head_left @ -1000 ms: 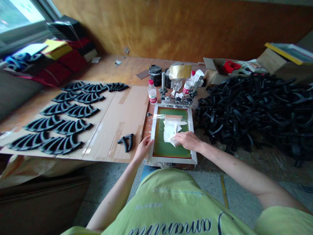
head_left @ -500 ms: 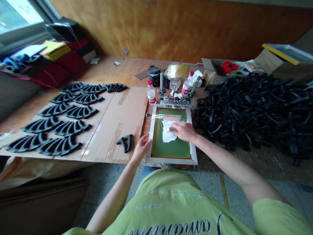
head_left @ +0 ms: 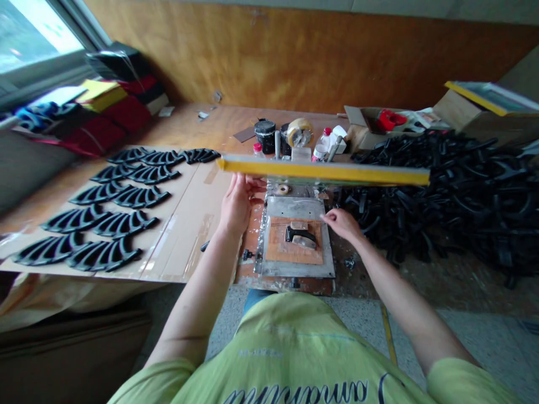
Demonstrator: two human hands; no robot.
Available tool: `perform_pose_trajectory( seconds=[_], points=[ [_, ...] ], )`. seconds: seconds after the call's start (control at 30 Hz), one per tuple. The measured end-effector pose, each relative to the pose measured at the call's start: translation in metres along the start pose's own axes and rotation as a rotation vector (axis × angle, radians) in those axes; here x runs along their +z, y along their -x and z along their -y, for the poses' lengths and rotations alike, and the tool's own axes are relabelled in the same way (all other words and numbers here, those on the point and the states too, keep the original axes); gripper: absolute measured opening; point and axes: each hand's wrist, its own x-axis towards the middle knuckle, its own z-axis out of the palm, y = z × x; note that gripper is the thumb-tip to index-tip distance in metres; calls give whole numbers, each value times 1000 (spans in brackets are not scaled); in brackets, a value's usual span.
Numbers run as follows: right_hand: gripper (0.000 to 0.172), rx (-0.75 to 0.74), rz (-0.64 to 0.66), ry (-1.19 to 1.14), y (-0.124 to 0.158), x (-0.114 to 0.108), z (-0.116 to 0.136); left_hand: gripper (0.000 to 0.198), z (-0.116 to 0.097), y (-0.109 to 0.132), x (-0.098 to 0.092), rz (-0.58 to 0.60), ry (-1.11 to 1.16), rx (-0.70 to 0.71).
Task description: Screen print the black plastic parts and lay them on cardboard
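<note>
My left hand (head_left: pixel 236 203) grips the near left part of the raised screen frame (head_left: pixel 324 171), whose yellow front edge faces me. Below the frame lies a grey metal base plate (head_left: pixel 269 264) with a brown board (head_left: pixel 275 247) on it. A black curved part (head_left: pixel 300 233) rests on a small block in the middle of that board. My right hand (head_left: pixel 342 223) hovers at the plate's right edge, fingers curled together; whether anything small is between them is too small to tell.
Rows of black curved parts (head_left: pixel 103 253) lie on cardboard (head_left: pixel 181 224) at the left. A large heap of black parts (head_left: pixel 463 207) fills the right. Behind the frame stand a black tub (head_left: pixel 265 136), a tape roll (head_left: pixel 299 133) and a bottle (head_left: pixel 326 136).
The screen frame has been lifted from lying flat, uncovering the plate and the black part. My left hand has risen with it. My right hand has moved right, off the white cloth-like item.
</note>
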Motion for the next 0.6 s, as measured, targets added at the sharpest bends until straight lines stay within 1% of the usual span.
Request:
perform_pose_trajectory(
  seconds=[0.07, 0.1, 0.13, 0.17, 0.2, 0.23, 0.27, 0.3, 0.33, 0.37, 0.4, 0.43, 0.47, 0.5, 0.53, 0.57, 0.6],
  points=[
    [33, -40, 130, 59, 19, 27, 15, 46, -6, -11, 9, -7, 23, -17],
    [30, -54, 184, 104, 26, 36, 25, 47, -4, -11, 11, -31, 41, -7],
    [26, -50, 226, 145, 31, 42, 34, 46, 3, -6, 11, -69, 59, 9],
    [23, -28, 257, 171, 34, 46, 44, 45, 14, 4, 10, -106, 73, 11],
    [22, 11, 280, 177, 36, 46, 53, 45, 28, 19, 9, -118, 74, -27],
    [23, 53, 288, 163, 39, 46, 62, 46, 45, 37, 8, -119, 70, -91],
    [24, 88, 278, 138, 42, 44, 72, 47, 63, 57, 8, -56, 40, -246],
    [25, 103, 249, 110, 47, 43, 82, 49, 80, 77, 7, 65, -3, -465],
    [25, 89, 212, 85, 53, 43, 92, 50, 96, 96, 7, 125, -4, -632],
    [24, 35, 179, 63, 60, 44, 102, 48, 109, 112, 6, 136, 31, -718],
    [22, -57, 162, 40, 66, 45, 110, 46, 119, 123, 5, 125, 73, -778],
    [19, -177, 160, 15, 72, 46, 114, 42, 126, 130, 2, 80, 118, -796],
    [17, -301, 166, -6, 75, 46, 113, 37, 129, 132, -5, 18, 143, -786],
    [15, -406, 169, -15, 76, 44, 106, 34, 131, 130, -16, -49, 133, -762],
    [14, -462, 160, -5, 74, 40, 92, 31, 131, 126, -33, -121, 80, -728],
    [14, -457, 139, 30, 69, 34, 71, 30, 129, 119, -54, -191, -10, -684],
    [17, -405, 115, 81, 63, 26, 44, 32, 128, 112, -80, -256, -129, -620]
  ],
)
